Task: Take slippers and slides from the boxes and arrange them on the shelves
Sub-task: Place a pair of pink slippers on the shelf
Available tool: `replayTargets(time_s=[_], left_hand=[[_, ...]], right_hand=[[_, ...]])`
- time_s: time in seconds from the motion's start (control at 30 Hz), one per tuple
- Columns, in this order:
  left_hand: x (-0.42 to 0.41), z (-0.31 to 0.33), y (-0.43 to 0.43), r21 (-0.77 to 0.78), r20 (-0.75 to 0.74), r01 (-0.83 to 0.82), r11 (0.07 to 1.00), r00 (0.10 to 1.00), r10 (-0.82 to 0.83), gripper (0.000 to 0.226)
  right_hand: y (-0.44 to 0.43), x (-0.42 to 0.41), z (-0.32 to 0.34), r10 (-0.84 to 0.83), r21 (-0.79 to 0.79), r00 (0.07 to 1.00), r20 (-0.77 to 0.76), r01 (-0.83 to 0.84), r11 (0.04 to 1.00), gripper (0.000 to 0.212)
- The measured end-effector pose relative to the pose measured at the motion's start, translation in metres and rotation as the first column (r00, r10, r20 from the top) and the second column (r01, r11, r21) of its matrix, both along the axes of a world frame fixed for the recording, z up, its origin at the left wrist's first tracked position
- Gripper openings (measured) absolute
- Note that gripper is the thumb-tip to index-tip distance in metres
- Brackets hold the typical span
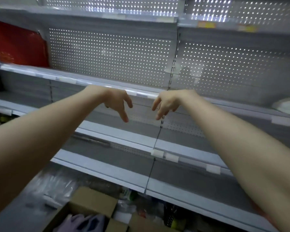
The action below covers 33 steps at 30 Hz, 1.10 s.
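While hovering apart before shelf edge [141, 93] | left hand [118, 102], right hand [166, 102]: fingers loosely spread

No legible text. Yellow tags [206, 24] on upper shelf [274, 31] blurred; gold print on red package [18, 46] unreadable.

We see pale grey shelves [107, 171] with whiter front edges. Behind them is a grey back panel [110, 52], patterned with even rows of small holes that shine white. At the upper left stands a red item [18, 46] with a faint golden print low on it. Yellow-orange labels [206, 24] mark the top right shelf edge. Below, the box [92, 203] is brown cardboard, and the slippers [81, 221] in it are lilac with dark blue parts.
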<state>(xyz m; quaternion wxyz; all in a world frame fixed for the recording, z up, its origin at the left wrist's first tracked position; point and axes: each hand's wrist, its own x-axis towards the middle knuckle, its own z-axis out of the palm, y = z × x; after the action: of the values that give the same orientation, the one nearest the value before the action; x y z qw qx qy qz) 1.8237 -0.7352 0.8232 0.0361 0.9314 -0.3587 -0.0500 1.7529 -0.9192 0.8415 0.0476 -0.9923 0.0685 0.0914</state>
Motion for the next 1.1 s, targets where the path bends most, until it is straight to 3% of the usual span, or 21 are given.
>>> replayTargets(time_s=[0.23,0.37,0.8,1.1], left_hand=[[0.104,-0.037,0.107,0.042,-0.026,-0.037,0.998,0.999,0.038,0.070],[0.176,-0.086,0.158,0.101,-0.079,-0.040,0.994,0.996,0.048,0.069],[0.347,-0.356,0.230,0.285,-0.435,0.041,0.958,0.896,0.091,0.070],[0.436,-0.563,0.233,0.360,-0.658,0.065,0.931,0.725,0.204,0.077]], right_hand=[[0.103,0.113,-0.035,0.038,0.084,0.999,-0.010,-0.037,0.996,0.050],[0.157,0.184,-0.090,0.061,0.135,0.997,-0.049,-0.054,0.989,0.050],[0.225,0.370,-0.382,0.138,0.266,0.912,-0.386,-0.033,0.963,0.056],[0.220,0.448,-0.599,0.094,0.369,0.801,-0.591,0.165,0.915,0.058]])
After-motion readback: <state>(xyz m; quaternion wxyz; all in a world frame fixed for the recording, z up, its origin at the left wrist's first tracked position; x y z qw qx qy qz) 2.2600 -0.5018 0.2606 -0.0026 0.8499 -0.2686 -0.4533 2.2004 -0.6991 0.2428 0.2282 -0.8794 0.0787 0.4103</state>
